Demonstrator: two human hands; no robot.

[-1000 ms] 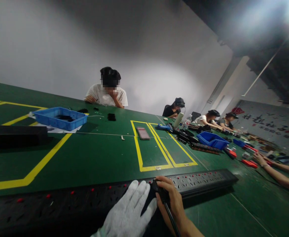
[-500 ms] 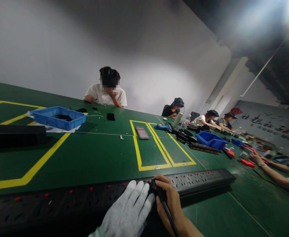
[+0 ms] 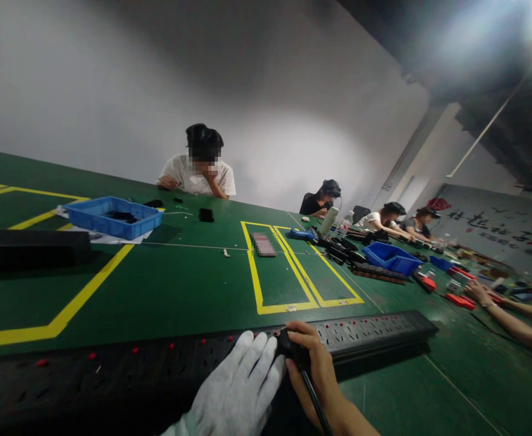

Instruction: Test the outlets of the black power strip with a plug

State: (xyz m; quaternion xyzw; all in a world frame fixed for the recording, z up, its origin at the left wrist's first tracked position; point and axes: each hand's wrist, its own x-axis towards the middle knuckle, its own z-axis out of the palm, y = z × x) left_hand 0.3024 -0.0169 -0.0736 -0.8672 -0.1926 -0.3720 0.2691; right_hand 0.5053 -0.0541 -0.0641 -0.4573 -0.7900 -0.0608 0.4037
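A long black power strip (image 3: 375,333) with red buttons lies across the near side of the green table. My left hand (image 3: 241,387), in a pale grey glove, rests flat on the middle of the strip with its fingers stretched out. Beside it, my bare right hand (image 3: 314,369) is closed around a black plug (image 3: 286,344), which sits against the strip's top face. From the plug a black cable (image 3: 314,399) runs down to the bottom edge. The plug's prongs are hidden.
Beyond the strip are a phone (image 3: 264,244) inside yellow tape and a blue tray (image 3: 114,219). A black bar (image 3: 29,249) lies at left. Tools and a blue bin (image 3: 391,259) are at right. Several people sit around the table; one person's hands (image 3: 482,297) are at far right.
The whole view has shifted slightly, so the table things appear a little further right. Both hands keep their places on the strip and the plug.
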